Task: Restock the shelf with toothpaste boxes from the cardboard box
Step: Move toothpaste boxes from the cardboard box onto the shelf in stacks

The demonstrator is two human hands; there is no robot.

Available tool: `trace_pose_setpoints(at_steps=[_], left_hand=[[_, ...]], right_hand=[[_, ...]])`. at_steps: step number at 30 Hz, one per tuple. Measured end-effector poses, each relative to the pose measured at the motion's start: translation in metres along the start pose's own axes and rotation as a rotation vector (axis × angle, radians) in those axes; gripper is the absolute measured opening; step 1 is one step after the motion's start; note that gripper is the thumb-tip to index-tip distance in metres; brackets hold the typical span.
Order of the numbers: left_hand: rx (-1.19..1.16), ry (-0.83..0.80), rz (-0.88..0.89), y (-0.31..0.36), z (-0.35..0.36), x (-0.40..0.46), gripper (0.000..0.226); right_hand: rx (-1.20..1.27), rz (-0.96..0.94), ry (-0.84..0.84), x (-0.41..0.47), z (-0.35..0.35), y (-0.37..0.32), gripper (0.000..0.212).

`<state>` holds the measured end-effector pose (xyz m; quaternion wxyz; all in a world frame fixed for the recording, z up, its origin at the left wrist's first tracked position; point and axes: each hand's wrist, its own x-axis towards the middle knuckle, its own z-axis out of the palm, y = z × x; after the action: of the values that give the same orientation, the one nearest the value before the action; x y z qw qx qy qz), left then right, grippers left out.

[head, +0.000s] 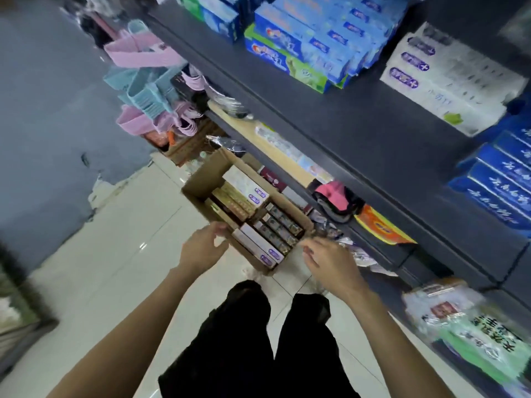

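1. Cardboard box (201, 179), open, on the floor (115, 254) beside the shelf (373, 133): holds toothpaste boxes (260, 245), packed flat.
2. Left hand (202, 248): fingers loosely curled at the box's near edge, holding nothing.
3. Right hand (330, 261): relaxed, empty, near the box's corner.

You are wearing black trousers (258, 340), loose and wide at the legs, and the cloth is looking plain, with no pattern and no print. Both your forearms are showing bare up to the lower edge of the picture, so no sleeve is coming into view. Your left hand (202, 248) and your right hand (330, 261) are wearing no gloves. I am seeing no ring, no watch and no band on the wrists. Your shoes are hiding under the trouser legs.
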<state>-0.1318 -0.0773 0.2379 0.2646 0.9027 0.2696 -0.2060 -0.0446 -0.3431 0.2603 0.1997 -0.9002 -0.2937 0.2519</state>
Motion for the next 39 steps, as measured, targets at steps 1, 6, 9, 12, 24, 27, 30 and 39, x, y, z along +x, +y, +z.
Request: trace_pose_setpoints(at_steps=[1, 6, 9, 12, 24, 27, 30, 39], left_hand=[[0.016, -0.04, -0.035, -0.02, -0.004, 0.01, 0.036], [0.067, 0.015, -0.029, -0.089, -0.008, 0.082, 0.035], [0.087, 0.067, 0.054, -0.108, 0.013, 0.136, 0.037], [0.109, 0.056, 0.096, -0.115, 0.046, 0.191, 0.043], [0.517, -0.068, 0.283, -0.126, 0.149, 0.378, 0.081], [0.572, -0.006, 0.301, -0.128, 0.157, 0.384, 0.072], [0.658, 0.079, 0.355, -0.132, 0.158, 0.384, 0.061], [0.715, -0.023, 0.581, -0.136, 0.159, 0.381, 0.044]], right_hand=[[0.016, 0.021, -0.023, 0.014, 0.018, -0.004, 0.026], [0.046, 0.113, -0.127, 0.095, 0.1, -0.008, 0.036], [0.008, 0.135, -0.13, 0.152, 0.144, 0.001, 0.044], [0.016, 0.104, -0.032, 0.212, 0.19, 0.014, 0.04], [-0.23, 0.086, -0.012, 0.366, 0.302, 0.059, 0.073], [-0.271, 0.082, 0.082, 0.371, 0.313, 0.062, 0.08], [-0.24, 0.093, 0.103, 0.377, 0.317, 0.063, 0.077], [0.163, 0.2, 0.058, 0.38, 0.312, 0.071, 0.053]])
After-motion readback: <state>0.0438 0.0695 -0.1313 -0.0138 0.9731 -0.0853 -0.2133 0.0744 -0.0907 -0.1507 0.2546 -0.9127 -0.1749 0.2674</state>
